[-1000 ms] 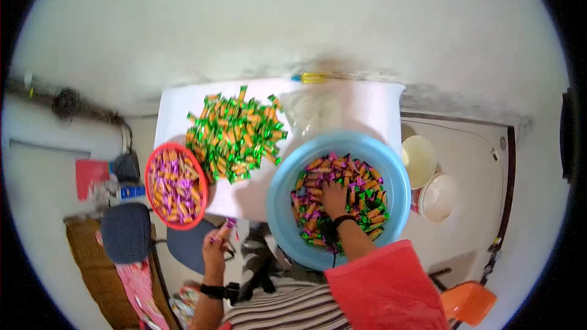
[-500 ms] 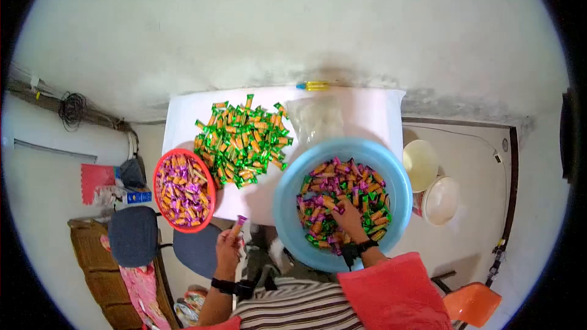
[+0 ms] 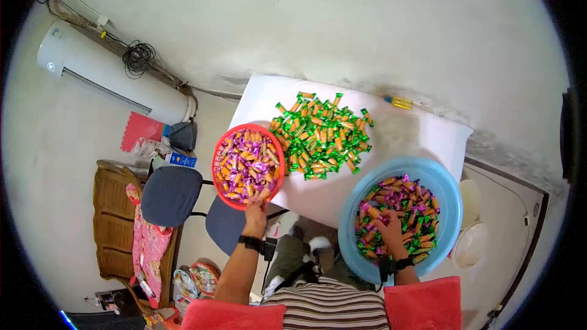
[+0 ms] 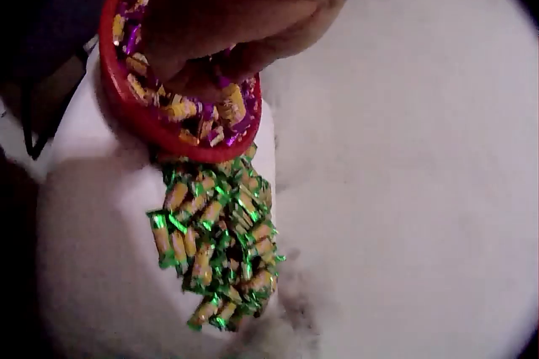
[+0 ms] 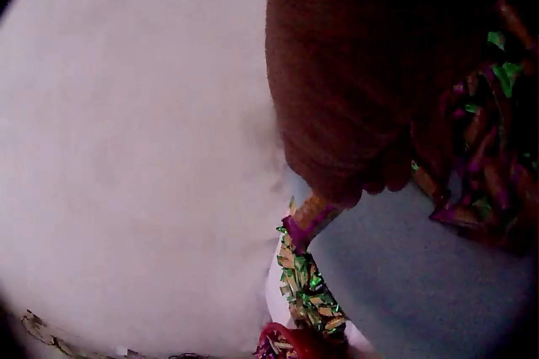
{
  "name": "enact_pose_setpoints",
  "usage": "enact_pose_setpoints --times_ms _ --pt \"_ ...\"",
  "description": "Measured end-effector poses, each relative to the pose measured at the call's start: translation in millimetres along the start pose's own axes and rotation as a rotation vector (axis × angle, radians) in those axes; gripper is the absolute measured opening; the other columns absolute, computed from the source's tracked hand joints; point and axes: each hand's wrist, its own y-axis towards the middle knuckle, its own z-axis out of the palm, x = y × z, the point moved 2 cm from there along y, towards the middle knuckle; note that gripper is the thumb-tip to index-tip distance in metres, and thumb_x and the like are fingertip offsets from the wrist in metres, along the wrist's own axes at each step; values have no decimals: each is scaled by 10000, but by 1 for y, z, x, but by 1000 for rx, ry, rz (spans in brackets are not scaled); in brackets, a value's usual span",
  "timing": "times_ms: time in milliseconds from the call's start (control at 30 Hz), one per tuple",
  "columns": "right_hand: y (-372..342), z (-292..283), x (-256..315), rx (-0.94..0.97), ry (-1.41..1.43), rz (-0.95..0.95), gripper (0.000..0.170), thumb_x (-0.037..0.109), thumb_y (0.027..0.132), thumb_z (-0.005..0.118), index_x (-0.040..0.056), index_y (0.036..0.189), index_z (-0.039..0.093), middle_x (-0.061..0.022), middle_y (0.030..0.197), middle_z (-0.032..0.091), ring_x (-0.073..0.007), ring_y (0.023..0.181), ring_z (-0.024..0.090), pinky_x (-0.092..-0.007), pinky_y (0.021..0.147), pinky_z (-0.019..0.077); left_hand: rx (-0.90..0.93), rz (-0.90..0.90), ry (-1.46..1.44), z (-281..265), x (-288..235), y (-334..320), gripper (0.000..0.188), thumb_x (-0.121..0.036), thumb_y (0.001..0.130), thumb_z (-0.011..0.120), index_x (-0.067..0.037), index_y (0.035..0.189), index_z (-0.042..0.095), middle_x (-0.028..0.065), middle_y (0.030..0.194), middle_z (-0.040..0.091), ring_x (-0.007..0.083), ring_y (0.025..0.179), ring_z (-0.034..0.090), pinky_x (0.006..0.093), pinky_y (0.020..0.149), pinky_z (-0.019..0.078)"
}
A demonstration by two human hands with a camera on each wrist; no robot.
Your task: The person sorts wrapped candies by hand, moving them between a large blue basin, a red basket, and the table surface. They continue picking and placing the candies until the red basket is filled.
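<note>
My left hand [image 3: 256, 219] is at the near rim of the red basket [image 3: 215, 174], which is full of purple-wrapped candies [image 3: 247, 162]. Its fingers pinch a purple-wrapped candy [image 4: 232, 105] over that heap. Inside the blue basin [image 3: 450, 220], my right hand [image 3: 391, 231] is above mixed purple- and green-wrapped candies [image 3: 422, 208]. Between thumb and fingers it pinches one purple-ended candy [image 5: 312, 218], which sticks out past the fingertips. A pile of green-wrapped candies [image 3: 324, 137] lies on the white table beside the red basket.
The table [image 3: 312, 198] stands against the wall, with a yellow bottle [image 3: 400, 103] at its back edge. Dark chairs [image 3: 171, 195] stand to the left. White buckets [image 3: 469, 245] are on the floor right of the basin.
The head view has turned, shifting the scene rightward. My left hand has brought its candy from beside the table up to the red basket. My right hand has lifted a purple-wrapped candy from the basin's heap.
</note>
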Motion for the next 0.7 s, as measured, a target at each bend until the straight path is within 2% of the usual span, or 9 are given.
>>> enact_pose_setpoints --times_ms 67,133,200,233,333,467,533,633,700 --pt "-2 8 10 -76 105 -90 289 168 715 655 18 892 483 -100 739 517 -207 660 516 -323 612 423 12 -6 36 -29 -7 42 159 -11 829 431 -51 945 532 22 796 562 106 612 520 203 509 428" --pt "-1 18 22 -41 40 -85 286 165 709 650 14 887 484 -104 748 537 -203 677 531 -317 618 428 102 -9 157 -62 -9 93 266 8 826 413 -7 1082 483 52 790 585 118 676 548 209 552 446" --pt "-5 31 56 94 140 -125 260 142 709 637 20 884 488 -50 775 500 -127 694 500 -269 620 422 191 38 152 -72 -22 116 288 -4 830 404 -14 1102 498 43 808 590 107 671 523 210 584 431" --pt "-2 41 57 99 26 -180 279 166 706 650 16 889 502 -60 784 514 -138 703 519 -269 633 431 105 23 125 -61 -33 115 214 3 800 448 -38 990 538 25 794 563 103 614 518 229 530 443" --pt "2 72 83 128 -28 -205 286 213 729 635 28 904 505 -97 772 560 -196 678 552 -302 627 450 76 48 73 -45 -41 135 316 -5 795 462 -30 1109 476 55 877 563 139 728 538 262 605 448" --pt "14 114 100 196 20 -100 277 211 724 644 39 896 511 -93 777 572 -200 718 574 -300 651 459 -72 79 20 -90 -24 130 351 -58 818 464 -54 1167 427 82 968 562 194 881 532 297 761 438" --pt "15 131 112 190 -34 -90 257 207 726 642 45 880 514 -99 778 579 -205 721 582 -305 654 461 74 266 240 -95 -13 125 434 -52 808 495 -15 1219 359 83 1014 522 163 827 542 258 670 443" --pt "20 159 121 173 3 -161 252 178 730 633 35 899 513 -66 752 553 -158 685 544 -289 642 449 392 70 311 -21 -16 27 352 -158 823 537 -42 1140 437 61 971 539 131 817 522 253 688 436" --pt "16 181 139 242 -65 -177 246 197 735 630 48 899 522 -107 795 584 -226 722 588 -328 653 464 473 -78 374 -18 -14 5 313 -197 831 540 -50 1098 470 50 950 545 122 801 516 249 688 436"
